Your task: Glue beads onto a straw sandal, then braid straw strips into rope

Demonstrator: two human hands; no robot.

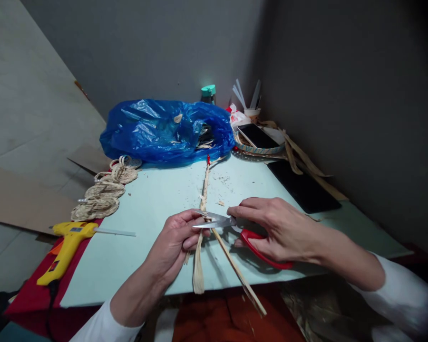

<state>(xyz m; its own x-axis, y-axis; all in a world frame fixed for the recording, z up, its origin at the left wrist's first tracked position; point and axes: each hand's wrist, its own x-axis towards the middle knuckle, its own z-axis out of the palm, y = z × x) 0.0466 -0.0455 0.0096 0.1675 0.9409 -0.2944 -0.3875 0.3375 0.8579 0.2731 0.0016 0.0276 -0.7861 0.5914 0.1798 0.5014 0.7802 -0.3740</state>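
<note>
A braid of dried husk strips (pixel 205 185) runs toward me along the table, its far end at a small red clip (pixel 208 160). My left hand (pixel 176 235) pinches the near part of the braid, where loose strips (pixel 199 270) hang down over the table's edge. In my right hand (pixel 278 228) is a pair of scissors with red handles (pixel 257 249). Their parted blades (pixel 216 222) lie across the strips right beside my left fingertips. Whether the blades touch the husk, I cannot tell.
A yellow glue gun (pixel 66 247) with a glue stick lies at the left edge, below several coiled braids (pixel 100 194). Behind stands a blue plastic bag (pixel 146 128). A phone (pixel 257 137) rests on a round tray (pixel 267 150), near a black tablet-like slab (pixel 303 187).
</note>
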